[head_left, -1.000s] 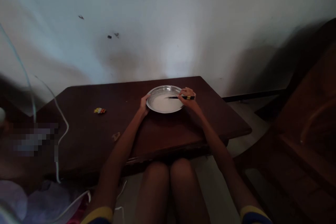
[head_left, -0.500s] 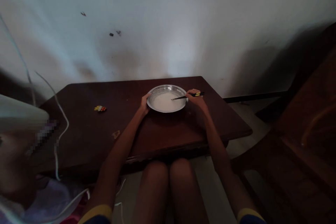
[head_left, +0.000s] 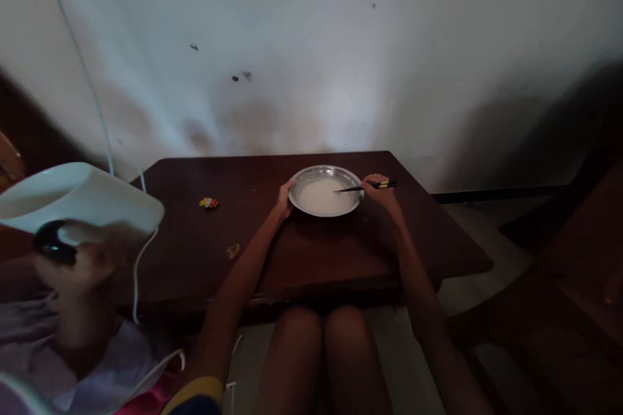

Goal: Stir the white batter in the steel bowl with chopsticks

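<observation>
A round steel plate (head_left: pixel 302 180) filled with a white powder or liquid sits at the far middle of a dark brown table (head_left: pixel 311 253). My left hand (head_left: pixel 283 200) grips the plate's left rim, fingers curled over the edge. My right hand (head_left: pixel 381 190) is closed on a black pencil-like stick (head_left: pixel 363 187) with yellow bands, at the plate's right rim. The stick's tip points left and rests in the white content.
A small colourful object (head_left: pixel 208 203) and a pale scrap (head_left: pixel 232 250) lie on the table's left part. Another person wearing a white head-mounted device (head_left: pixel 78 198) with a cable sits at the lower left. A wooden chair (head_left: pixel 559 298) stands at the right. A white wall stands behind.
My right hand has slid the stick rightward across the plate toward the right rim. The view has shifted, and the person at the left has come further into the picture.
</observation>
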Action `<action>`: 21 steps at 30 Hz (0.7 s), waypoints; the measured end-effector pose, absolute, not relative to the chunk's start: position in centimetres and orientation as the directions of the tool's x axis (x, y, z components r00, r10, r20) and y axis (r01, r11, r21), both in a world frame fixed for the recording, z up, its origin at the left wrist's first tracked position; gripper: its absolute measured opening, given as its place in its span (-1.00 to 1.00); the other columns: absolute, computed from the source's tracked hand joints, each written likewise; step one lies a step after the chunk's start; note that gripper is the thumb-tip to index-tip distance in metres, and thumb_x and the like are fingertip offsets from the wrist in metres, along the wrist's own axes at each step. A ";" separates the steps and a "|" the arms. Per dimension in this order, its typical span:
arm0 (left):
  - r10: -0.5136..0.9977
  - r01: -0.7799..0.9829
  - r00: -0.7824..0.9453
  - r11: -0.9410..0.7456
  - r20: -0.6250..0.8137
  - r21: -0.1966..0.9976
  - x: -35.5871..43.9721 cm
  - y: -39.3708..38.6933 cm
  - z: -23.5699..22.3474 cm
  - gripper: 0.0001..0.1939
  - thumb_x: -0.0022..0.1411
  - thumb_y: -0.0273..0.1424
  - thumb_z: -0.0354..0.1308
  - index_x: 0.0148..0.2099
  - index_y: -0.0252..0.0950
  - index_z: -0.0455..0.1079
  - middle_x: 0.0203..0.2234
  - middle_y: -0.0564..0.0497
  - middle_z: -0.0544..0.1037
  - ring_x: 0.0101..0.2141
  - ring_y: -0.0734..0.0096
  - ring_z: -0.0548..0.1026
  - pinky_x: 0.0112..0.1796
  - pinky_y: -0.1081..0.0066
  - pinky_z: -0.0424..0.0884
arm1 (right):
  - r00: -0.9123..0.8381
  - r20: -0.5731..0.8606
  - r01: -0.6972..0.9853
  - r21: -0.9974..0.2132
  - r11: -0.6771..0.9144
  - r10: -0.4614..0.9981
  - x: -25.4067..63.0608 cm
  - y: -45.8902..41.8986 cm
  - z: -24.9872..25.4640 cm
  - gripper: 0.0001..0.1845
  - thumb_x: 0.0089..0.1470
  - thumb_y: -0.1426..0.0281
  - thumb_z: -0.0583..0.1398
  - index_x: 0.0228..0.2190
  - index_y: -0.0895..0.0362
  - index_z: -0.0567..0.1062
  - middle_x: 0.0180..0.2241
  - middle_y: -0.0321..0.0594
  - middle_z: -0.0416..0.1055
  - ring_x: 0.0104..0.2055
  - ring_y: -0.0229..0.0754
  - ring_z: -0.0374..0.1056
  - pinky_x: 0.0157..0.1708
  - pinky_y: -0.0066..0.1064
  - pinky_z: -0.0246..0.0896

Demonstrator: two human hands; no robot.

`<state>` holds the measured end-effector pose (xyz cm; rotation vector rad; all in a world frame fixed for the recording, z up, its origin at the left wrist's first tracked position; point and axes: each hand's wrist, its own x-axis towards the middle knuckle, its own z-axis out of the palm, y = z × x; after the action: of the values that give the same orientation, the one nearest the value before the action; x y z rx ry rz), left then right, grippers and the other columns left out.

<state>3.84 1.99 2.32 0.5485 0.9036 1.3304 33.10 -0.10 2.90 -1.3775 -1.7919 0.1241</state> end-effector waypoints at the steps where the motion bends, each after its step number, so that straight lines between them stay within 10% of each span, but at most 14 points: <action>1: 0.972 -0.587 -0.009 0.183 -0.233 0.789 3.9 2.0 2.3 -0.55 0.24 -0.43 0.16 0.13 -0.40 0.63 -0.26 -0.18 0.78 -0.08 -0.09 0.75 0.03 0.06 0.65 | -0.061 0.532 0.731 -0.552 0.401 0.844 33.7 -0.2 3.3 -0.72 0.23 0.26 0.25 -0.51 -0.03 0.62 -0.31 -0.12 0.68 -0.06 0.07 0.59 0.22 0.01 0.46; 10: 0.985 -0.558 -0.015 0.134 -0.172 0.819 3.4 2.0 2.2 -0.78 0.18 -0.42 0.20 -0.17 -0.36 0.63 -0.36 -0.13 0.75 -0.06 -0.04 0.72 0.06 0.19 0.59 | -0.151 0.451 0.674 -0.604 0.425 0.880 28.7 -1.8 3.5 -0.91 0.13 0.26 0.38 -0.39 -0.07 0.73 0.11 -0.14 0.65 0.35 0.19 0.41 0.43 0.16 0.19; 16: 0.985 -0.553 -0.006 0.139 -0.171 0.822 3.2 2.2 1.9 -0.79 0.01 -0.32 0.34 -0.28 -0.30 0.58 -0.37 -0.14 0.74 -0.06 -0.16 0.72 -0.01 0.12 0.62 | -0.063 0.445 0.690 -0.627 0.361 0.893 30.8 -0.2 3.5 -0.80 0.14 0.37 0.32 -0.53 -0.01 0.62 -0.18 -0.14 0.69 0.10 0.12 0.57 0.38 0.16 0.28; 21: 0.979 -0.551 0.023 0.181 -0.202 0.814 3.1 2.1 2.0 -0.78 0.01 -0.27 0.36 -0.30 -0.28 0.59 -0.37 -0.15 0.74 -0.07 -0.21 0.72 -0.07 0.07 0.65 | -0.268 0.411 0.623 -0.616 0.482 0.871 31.7 -1.0 4.2 -0.94 0.08 0.30 0.39 -0.43 -0.06 0.70 0.02 -0.12 0.67 0.31 0.19 0.46 0.40 0.15 0.29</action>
<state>3.14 2.08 1.98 0.6171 0.8865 1.3091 31.66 -0.98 4.20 -1.2328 -1.9989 0.4327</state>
